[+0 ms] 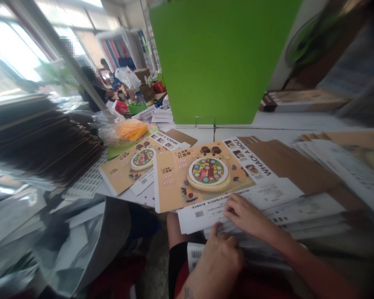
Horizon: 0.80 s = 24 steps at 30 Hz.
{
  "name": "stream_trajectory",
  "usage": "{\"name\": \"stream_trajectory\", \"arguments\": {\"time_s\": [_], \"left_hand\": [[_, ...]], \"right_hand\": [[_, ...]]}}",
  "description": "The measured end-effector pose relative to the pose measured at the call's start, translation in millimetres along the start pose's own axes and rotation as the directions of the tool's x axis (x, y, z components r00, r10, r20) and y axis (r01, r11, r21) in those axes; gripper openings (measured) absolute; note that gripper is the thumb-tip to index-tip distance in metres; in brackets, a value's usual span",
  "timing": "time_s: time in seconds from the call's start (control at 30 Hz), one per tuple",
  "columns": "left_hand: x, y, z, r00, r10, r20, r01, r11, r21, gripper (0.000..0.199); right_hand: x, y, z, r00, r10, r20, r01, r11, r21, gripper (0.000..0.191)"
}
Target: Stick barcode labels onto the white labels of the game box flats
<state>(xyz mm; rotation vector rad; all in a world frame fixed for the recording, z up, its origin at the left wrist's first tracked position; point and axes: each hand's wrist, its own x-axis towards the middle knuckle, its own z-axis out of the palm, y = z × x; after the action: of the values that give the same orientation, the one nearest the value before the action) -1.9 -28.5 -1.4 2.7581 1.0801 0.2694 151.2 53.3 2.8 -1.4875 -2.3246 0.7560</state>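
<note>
A flat printed carton sheet with a round game picture and "WHACK A MOLE" lettering lies on the stack in front of me. My right hand rests on its white lower flap, fingers curled; what they pinch, if anything, is hidden. Just below the flap's edge is my left hand, back up, with its index finger stretched towards the flap and the other fingers bent. A second printed sheet lies to the left, partly under the first. More flattened cartons are piled beneath my right forearm.
A green board stands upright at the back. Stacked cardboard and a yellow item in plastic are at left. Below them is an open grey bin with paper scraps. More cartons lie at right. People are in the background.
</note>
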Motion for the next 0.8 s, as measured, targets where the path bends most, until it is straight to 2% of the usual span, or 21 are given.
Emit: {"name": "stream_trajectory", "arguments": {"time_s": [0.33, 0.6, 0.8], "left_hand": [[1.1, -4.0, 1.2, 1.0, 0.009, -0.008, -0.009, 0.999, 0.031, 0.016], [3.3, -9.0, 3.8, 0.998, 0.013, 0.063, -0.013, 1.0, 0.003, 0.014], [4.1, -8.8, 5.5, 0.998, 0.008, 0.065, -0.009, 1.0, 0.017, 0.016]], "right_hand": [[-0.1, -0.5, 2.5, 1.0, 0.014, 0.003, -0.014, 1.0, -0.023, 0.014], [-0.9, -0.1, 4.8, 1.0, 0.012, -0.002, -0.012, 0.999, -0.048, 0.014], [-2.6, 1.8, 9.3, 1.0, -0.003, -0.025, 0.002, 0.998, -0.07, 0.012]]}}
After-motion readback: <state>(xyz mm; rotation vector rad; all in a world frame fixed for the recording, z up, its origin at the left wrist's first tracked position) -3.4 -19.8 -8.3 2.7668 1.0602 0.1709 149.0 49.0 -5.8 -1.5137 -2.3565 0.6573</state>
